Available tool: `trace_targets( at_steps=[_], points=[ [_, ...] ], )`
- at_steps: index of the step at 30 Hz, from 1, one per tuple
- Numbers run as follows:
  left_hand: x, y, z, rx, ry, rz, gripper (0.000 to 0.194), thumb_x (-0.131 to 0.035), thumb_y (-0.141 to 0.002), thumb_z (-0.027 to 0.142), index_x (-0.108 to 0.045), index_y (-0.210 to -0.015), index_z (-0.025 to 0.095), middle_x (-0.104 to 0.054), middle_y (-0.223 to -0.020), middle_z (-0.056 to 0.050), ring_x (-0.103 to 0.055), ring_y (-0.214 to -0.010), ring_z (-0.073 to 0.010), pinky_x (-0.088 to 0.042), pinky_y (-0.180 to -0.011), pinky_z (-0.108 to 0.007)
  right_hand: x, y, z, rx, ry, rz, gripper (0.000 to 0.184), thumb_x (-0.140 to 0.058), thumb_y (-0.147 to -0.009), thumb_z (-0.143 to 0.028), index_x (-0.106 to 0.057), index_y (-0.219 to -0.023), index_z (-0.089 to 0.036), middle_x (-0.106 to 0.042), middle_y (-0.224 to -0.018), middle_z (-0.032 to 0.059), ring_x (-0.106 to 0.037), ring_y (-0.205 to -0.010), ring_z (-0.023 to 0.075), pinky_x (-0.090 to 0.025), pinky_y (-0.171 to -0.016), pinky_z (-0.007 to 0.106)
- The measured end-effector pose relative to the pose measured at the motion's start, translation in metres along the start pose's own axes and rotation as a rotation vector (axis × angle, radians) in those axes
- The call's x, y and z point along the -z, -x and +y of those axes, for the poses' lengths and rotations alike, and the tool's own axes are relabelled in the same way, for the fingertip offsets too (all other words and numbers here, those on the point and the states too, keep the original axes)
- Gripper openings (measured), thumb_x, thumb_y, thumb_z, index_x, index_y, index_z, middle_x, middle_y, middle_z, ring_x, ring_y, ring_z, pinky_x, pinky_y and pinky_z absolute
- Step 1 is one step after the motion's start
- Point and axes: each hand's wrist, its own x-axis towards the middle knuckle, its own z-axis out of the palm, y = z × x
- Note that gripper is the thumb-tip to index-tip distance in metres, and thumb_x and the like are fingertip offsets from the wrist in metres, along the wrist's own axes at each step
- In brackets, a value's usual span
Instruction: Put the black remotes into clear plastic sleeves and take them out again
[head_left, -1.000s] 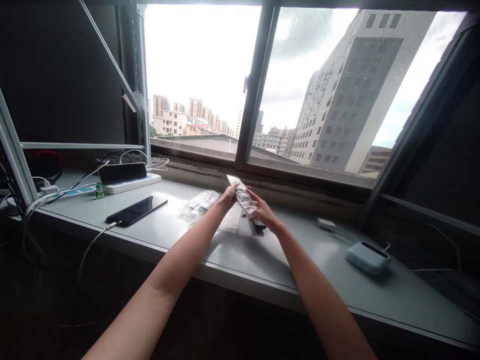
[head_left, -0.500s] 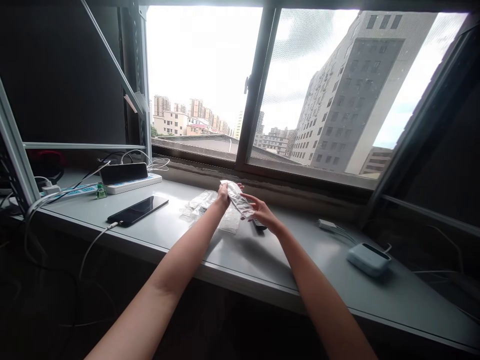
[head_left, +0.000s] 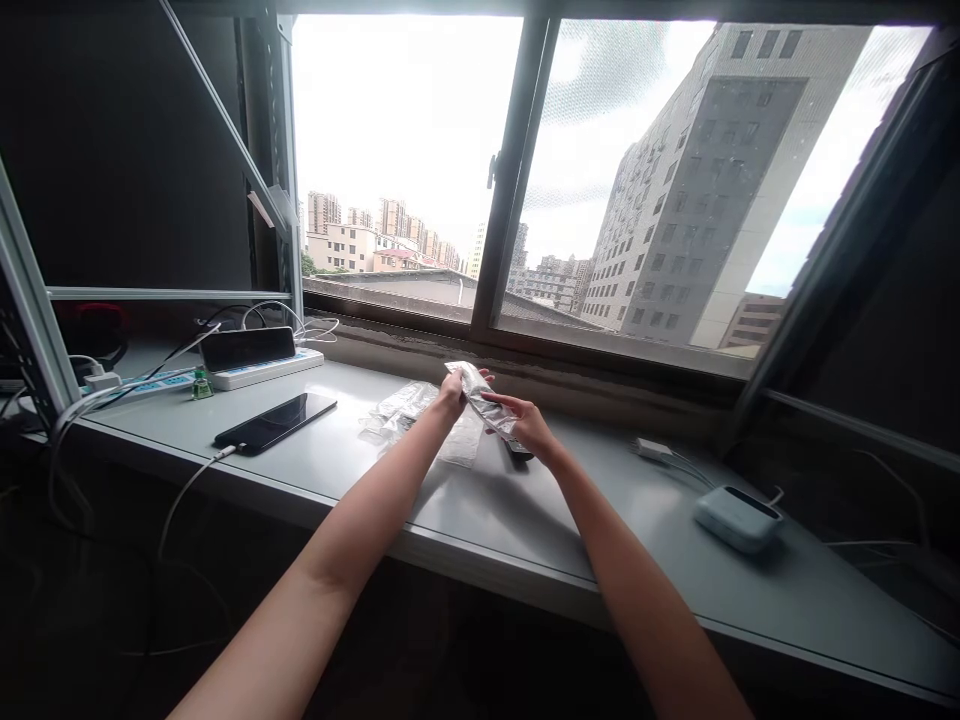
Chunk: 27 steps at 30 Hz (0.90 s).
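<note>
A crinkled, shiny clear plastic bag (head_left: 475, 384) is held up over the desk between my two hands. My left hand (head_left: 452, 392) is closed on its upper left end. Lower down on the right, my right hand (head_left: 529, 425) grips the other end, fingers laid across the front of it. What the bag contains, if anything, I cannot make out. Behind my left forearm, more clear plastic bags (head_left: 397, 410) lie on the desk. A small dark object (head_left: 519, 452) rests beneath my right hand, partly covered by it.
On the grey desk (head_left: 480, 520), a tablet (head_left: 276, 422) with a white cable lies left. Behind it a phone (head_left: 249, 347) leans on a power strip (head_left: 270, 370), near a small green bottle (head_left: 201, 384). A light blue power bank (head_left: 739, 518) and white plug (head_left: 654, 450) sit right.
Both hands have shifted slightly to the right with the plastic bag. The fingers of my right hand have come further over the bag's front and closed on it.
</note>
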Motion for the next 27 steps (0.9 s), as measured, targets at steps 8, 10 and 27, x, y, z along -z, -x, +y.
trace_targets(
  at_steps=[8,10,27],
  points=[
    [-0.003,0.009,0.002,0.031,-0.114,-0.025,0.05,-0.03,-0.103,0.039,-0.041,-0.14,0.007,-0.07,-0.108,-0.019,-0.072,-0.083,-0.0246,-0.057,-0.073,-0.035,0.007,0.001,-0.001,0.045,0.132,0.114,0.042,-0.065,-0.068,-0.025,-0.076,-0.108,-0.017,-0.075,-0.082,0.0055,-0.066,-0.059,0.0174,-0.055,-0.05,0.027],
    [-0.003,0.012,0.002,0.048,-0.186,-0.02,0.049,-0.027,-0.103,0.035,-0.042,-0.139,0.005,-0.071,-0.105,-0.019,-0.071,-0.08,-0.0235,-0.057,-0.067,-0.032,0.007,0.002,-0.002,0.043,0.202,0.142,0.041,-0.064,-0.069,-0.023,-0.076,-0.108,-0.018,-0.074,-0.077,0.0037,-0.065,-0.055,0.0157,-0.054,-0.049,0.025],
    [0.002,0.01,0.003,0.115,-0.43,0.214,0.024,-0.05,-0.097,0.025,-0.061,-0.11,0.008,-0.063,-0.066,-0.004,-0.058,-0.049,-0.0133,-0.052,-0.053,-0.024,-0.002,0.002,-0.008,0.02,0.203,0.095,0.048,-0.05,-0.059,-0.014,-0.079,-0.097,-0.018,-0.067,-0.062,-0.0007,-0.057,-0.043,0.0115,-0.047,-0.039,0.021]
  ],
)
